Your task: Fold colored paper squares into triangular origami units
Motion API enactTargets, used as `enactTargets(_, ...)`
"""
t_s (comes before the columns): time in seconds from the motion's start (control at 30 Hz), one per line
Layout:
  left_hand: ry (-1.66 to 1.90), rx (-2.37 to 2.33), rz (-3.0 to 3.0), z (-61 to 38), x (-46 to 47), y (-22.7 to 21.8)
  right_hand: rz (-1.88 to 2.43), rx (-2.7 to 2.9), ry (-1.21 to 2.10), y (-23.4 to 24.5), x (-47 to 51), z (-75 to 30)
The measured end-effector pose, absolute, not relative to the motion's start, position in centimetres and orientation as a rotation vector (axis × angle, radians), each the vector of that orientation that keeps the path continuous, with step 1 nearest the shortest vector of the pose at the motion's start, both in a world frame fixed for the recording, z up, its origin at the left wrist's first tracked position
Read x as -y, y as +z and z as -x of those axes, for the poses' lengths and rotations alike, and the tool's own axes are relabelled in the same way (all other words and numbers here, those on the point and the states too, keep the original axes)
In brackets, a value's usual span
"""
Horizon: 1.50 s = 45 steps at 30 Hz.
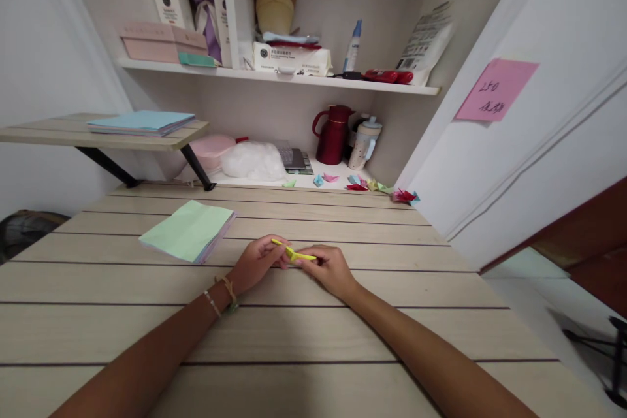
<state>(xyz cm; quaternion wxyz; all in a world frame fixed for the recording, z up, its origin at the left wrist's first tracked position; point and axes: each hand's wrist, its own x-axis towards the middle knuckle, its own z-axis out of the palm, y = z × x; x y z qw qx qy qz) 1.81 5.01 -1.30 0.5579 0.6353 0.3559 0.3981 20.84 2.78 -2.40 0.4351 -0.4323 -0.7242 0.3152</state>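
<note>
A small piece of folded yellow paper [292, 254] is held between my two hands, just above the middle of the slatted table [313, 333]. My left hand [258, 261], with bracelets at the wrist, is closed on its left end. The thumb and fingers of my right hand [332, 268] pinch its right end. Thin arms of the paper stick out to both sides, and part of it is hidden by my fingers. To the left of my hands lies a stack of coloured paper squares [189, 230], light green on top.
Several small folded paper pieces [356, 187] lie along the table's back edge. Behind them stand a dark red jug [334, 136] and a pale tumbler [363, 144]. A raised shelf [63, 130] at left bears more paper [142, 121]. A pink note [498, 89] hangs at right.
</note>
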Motion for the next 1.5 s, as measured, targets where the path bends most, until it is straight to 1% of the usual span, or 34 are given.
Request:
enactTargets(0.13,0.972,-0.827,-1.471,-1.9,-5.0,-1.1,0.990,1.935,0.730,-2.0,-2.6,-20.8)
enactTargets(0.37,0.954,-0.871,-1.540,-2.0,-4.7,-1.2,1.124,1.781,0.716,-3.0,-3.1,-20.9)
enactTargets(0.53,0.981,-0.954,-1.658,-1.9,-4.7,-1.7,1.111,1.755,0.667,-3.2,-3.3,-20.9)
enactTargets(0.8,1.080,-0.936,-1.537,-2.0,-4.8,-1.5,1.058,1.878,0.575,-2.8,-2.4,-20.3)
enactTargets(1.0,1.050,-0.920,-1.655,-2.2,-4.8,-1.7,1.039,1.777,0.803,-2.6,-2.5,-20.5)
enactTargets(1.23,1.104,-0.997,-1.920,-1.6,-5.4,-1.6,1.022,1.756,1.031,-2.3,-2.6,-20.7)
enactTargets(1.4,0.954,-0.900,-1.684,-1.6,-5.2,-1.8,0.911,1.702,1.191,-2.2,-2.7,-20.9)
enactTargets(1.5,0.903,-0.898,-1.628,-1.6,-5.0,-1.8,0.934,1.703,1.192,-2.4,-2.8,-21.0)
